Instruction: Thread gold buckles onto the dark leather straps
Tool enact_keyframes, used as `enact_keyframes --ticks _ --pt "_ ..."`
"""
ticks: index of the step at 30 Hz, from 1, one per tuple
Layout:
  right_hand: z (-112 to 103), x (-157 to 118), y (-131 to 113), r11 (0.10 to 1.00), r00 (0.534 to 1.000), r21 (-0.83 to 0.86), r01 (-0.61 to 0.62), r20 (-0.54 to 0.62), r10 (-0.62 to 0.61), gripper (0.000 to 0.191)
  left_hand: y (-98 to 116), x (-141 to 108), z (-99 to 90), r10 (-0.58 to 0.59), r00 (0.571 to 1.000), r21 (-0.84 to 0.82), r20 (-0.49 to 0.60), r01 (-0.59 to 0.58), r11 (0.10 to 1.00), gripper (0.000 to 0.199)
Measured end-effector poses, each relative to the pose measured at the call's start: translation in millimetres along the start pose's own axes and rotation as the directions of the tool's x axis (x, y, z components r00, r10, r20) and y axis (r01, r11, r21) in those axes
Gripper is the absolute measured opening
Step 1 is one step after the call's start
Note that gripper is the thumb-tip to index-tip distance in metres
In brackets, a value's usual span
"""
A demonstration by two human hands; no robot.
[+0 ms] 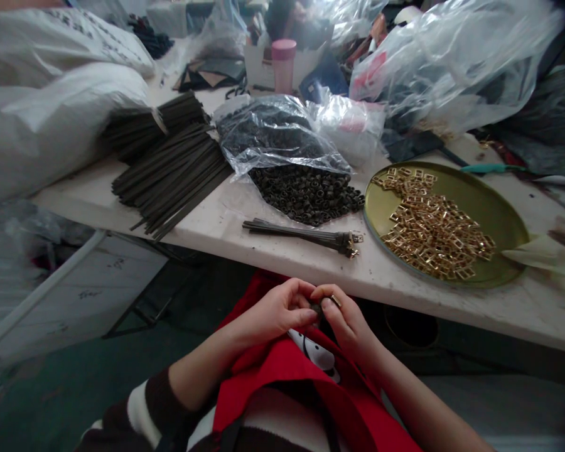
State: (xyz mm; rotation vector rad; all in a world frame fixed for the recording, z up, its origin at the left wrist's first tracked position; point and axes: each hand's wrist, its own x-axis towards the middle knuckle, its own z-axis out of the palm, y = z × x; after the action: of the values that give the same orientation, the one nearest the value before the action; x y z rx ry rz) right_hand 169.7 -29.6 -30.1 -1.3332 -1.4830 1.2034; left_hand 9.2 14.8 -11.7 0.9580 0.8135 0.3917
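My left hand (292, 309) and my right hand (341, 317) meet over the red apron, just below the table's front edge. Both have curled fingers around a small dark piece (317, 309), mostly hidden between them. A gold buckle (336, 301) shows at my right fingers. Above my hands, a small bundle of dark straps (301, 233) with gold buckles at its right end lies on the table. Behind it, black loops (311, 191) spill from a clear plastic bag (282, 129). At the right, a round greenish-gold tray (503, 220) holds a heap of gold buckles (435, 232).
Long dark strips (174, 169) lie in a pile on the left of the white table (207, 242). Large white sacks (61, 119) stand at the far left. A pink-lidded container (283, 66), plastic bags (452, 63) and a teal-handled tool (484, 168) are further back.
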Motion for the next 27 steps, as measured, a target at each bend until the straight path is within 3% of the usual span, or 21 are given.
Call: enact_keyframes --ticks 3,6,13,20,27 --pt "1 -2 3 0.976 0.994 0.191 -0.109 0.026 0.106 0.02 4 -5 -0.1 -0.002 0.999 0.003 0.039 0.002 1.0 0.039" --pt "3 -5 4 0.952 0.989 0.266 -0.15 0.036 0.146 0.021 4 -6 2.1 -0.008 0.999 -0.055 0.041 0.011 0.998 0.04" --pt "11 -14 9 0.959 0.991 0.258 -0.12 -0.024 0.13 0.022 5 0 8.2 -0.032 0.999 -0.021 -0.017 0.032 0.999 0.044" --pt "15 -17 12 0.979 0.985 0.178 -0.099 -0.122 0.121 0.025 17 -10 0.9 -0.205 0.978 0.327 0.047 0.179 0.928 0.03" --pt "7 -14 8 1.0 0.996 0.025 0.011 -0.093 -0.009 0.025 13 -6 6.2 -0.105 0.991 0.47 0.08 0.056 0.881 0.024"
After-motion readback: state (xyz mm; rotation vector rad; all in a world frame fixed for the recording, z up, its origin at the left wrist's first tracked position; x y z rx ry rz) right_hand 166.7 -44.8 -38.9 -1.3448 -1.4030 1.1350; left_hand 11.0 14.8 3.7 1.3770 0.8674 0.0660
